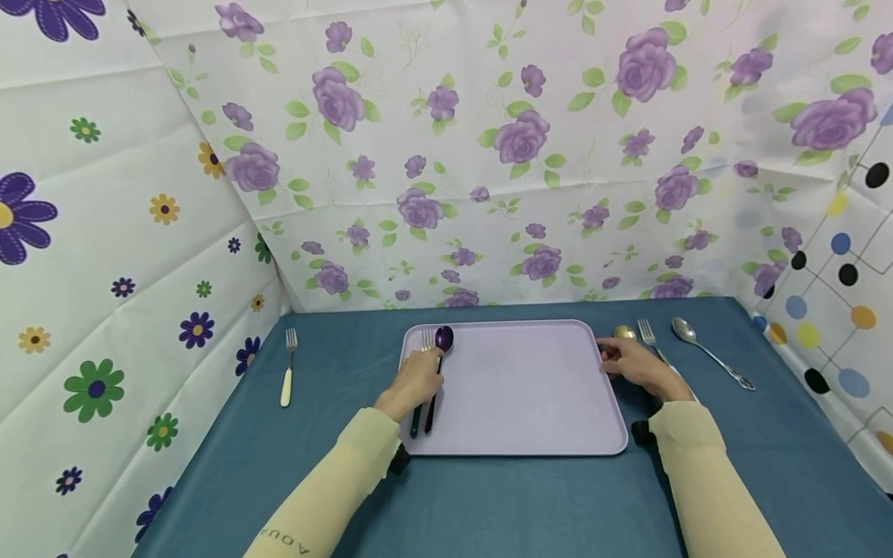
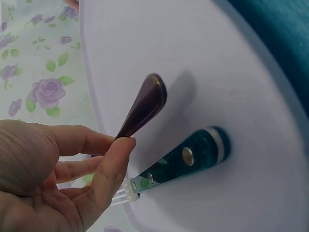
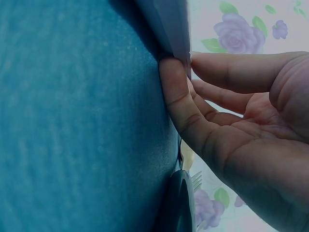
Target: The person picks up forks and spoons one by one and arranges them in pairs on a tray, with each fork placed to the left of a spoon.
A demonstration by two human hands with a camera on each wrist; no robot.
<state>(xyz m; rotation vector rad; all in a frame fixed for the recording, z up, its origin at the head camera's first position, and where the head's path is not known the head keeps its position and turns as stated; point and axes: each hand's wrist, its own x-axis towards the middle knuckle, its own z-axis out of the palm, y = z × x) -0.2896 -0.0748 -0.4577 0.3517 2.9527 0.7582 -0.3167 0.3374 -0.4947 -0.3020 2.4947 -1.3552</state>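
Note:
My left hand (image 1: 413,384) pinches the handle of a dark purple spoon (image 1: 443,339) between thumb and index finger, over the left side of a pale lilac tray (image 1: 530,387). In the left wrist view the handle's end is tilted up off the tray and casts a shadow. Close beside it on the tray lies a fork with a green riveted handle (image 2: 181,159). The tray's right edge is pinched by my right hand (image 1: 640,366), with thumb and fingers on either side of the rim (image 3: 174,29).
A white-handled fork (image 1: 287,372) lies left of the tray. To the right are a gold spoon (image 1: 624,332), a second fork (image 1: 647,333) and an ornate silver spoon (image 1: 711,353). Flowered sheets (image 1: 474,167) rise behind the blue tablecloth (image 1: 502,504).

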